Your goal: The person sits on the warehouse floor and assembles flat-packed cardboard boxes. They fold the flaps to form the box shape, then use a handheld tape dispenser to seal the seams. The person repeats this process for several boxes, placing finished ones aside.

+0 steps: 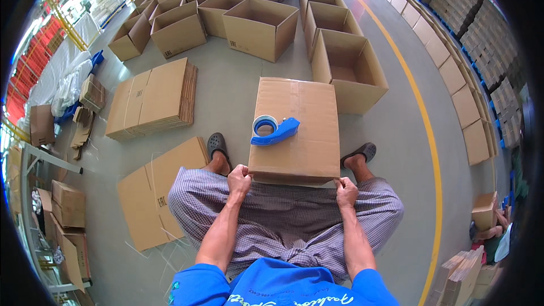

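Note:
A brown cardboard box (314, 136) sits between my legs, with a strip of clear tape running down from its far edge. On its upper face lies a blue hand-held tape dispenser (286, 130) with a roll of tape (262, 120) in it. At the box's near left corner, my left hand (239, 183) is closed, fingers curled onto the cardboard edge. My right hand (345, 192) pinches the near right corner in the same way. The fingertips of both hands are partly hidden. Neither hand touches the dispenser.
Rows of open cardboard boxes (258, 37) stand ahead, one close by at the far right (351, 90). Flattened cartons lie left in a tied stack (150, 99) and nearer me (164, 192). A yellow floor line (422, 107) runs along the right, beyond it more cartons (467, 105).

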`<control>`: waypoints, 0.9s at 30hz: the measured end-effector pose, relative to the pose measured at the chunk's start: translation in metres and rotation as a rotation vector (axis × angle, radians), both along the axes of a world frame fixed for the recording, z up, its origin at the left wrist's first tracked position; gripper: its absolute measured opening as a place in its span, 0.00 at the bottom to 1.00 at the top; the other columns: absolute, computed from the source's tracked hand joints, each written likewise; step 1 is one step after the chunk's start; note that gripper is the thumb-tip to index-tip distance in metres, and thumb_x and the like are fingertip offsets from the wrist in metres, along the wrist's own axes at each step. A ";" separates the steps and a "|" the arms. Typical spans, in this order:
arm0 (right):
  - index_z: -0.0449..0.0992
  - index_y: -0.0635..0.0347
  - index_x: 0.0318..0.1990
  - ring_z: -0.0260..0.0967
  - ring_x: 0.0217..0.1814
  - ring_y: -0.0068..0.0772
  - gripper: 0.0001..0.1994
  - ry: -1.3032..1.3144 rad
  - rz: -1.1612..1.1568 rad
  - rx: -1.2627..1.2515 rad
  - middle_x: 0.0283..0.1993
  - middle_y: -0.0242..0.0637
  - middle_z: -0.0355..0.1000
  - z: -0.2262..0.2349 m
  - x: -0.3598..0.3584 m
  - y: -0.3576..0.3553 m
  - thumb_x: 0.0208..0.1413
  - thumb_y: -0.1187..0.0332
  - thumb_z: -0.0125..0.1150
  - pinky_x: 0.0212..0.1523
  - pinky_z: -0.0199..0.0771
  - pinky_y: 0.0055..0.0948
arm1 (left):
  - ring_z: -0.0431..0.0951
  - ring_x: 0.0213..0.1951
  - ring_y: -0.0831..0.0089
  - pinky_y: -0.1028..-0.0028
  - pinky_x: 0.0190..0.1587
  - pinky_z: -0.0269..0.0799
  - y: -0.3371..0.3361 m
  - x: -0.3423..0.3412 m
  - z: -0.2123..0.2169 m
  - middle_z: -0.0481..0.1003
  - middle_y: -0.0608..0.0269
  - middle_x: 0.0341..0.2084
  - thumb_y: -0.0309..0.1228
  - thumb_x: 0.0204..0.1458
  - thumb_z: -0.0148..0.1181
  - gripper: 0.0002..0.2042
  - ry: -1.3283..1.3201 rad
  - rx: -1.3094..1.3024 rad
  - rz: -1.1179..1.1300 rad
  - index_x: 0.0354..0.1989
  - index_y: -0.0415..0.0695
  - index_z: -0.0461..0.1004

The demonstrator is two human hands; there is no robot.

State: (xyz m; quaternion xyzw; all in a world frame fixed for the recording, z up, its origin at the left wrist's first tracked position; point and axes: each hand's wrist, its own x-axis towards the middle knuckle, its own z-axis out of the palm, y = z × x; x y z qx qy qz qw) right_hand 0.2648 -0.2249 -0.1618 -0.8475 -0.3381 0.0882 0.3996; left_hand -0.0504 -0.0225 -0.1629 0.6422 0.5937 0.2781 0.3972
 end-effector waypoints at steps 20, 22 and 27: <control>0.69 0.60 0.48 0.71 0.35 0.23 0.09 0.779 -0.348 0.268 0.37 0.32 0.72 -0.046 -0.067 0.028 0.63 0.69 0.53 0.29 0.69 0.22 | 0.76 0.34 0.74 0.76 0.38 0.74 -0.092 0.060 -0.018 0.75 0.65 0.33 0.30 0.59 0.55 0.09 -0.641 -0.054 0.310 0.45 0.39 0.73; 0.67 0.60 0.52 0.71 0.44 0.28 0.15 0.792 -0.582 0.408 0.44 0.35 0.72 -0.042 -0.037 0.015 0.65 0.59 0.51 0.40 0.72 0.28 | 0.73 0.31 0.75 0.78 0.32 0.72 -0.062 0.049 -0.008 0.71 0.65 0.35 0.40 0.63 0.50 0.14 -0.878 -0.309 0.573 0.49 0.44 0.68; 0.59 0.67 0.63 0.59 0.66 0.38 0.35 0.904 -0.358 0.428 0.66 0.46 0.59 -0.006 -0.019 0.040 0.66 0.41 0.39 0.66 0.55 0.38 | 0.72 0.42 0.66 0.65 0.46 0.71 -0.003 0.027 -0.001 0.71 0.58 0.43 0.65 0.58 0.41 0.36 -0.800 -0.627 0.531 0.55 0.42 0.66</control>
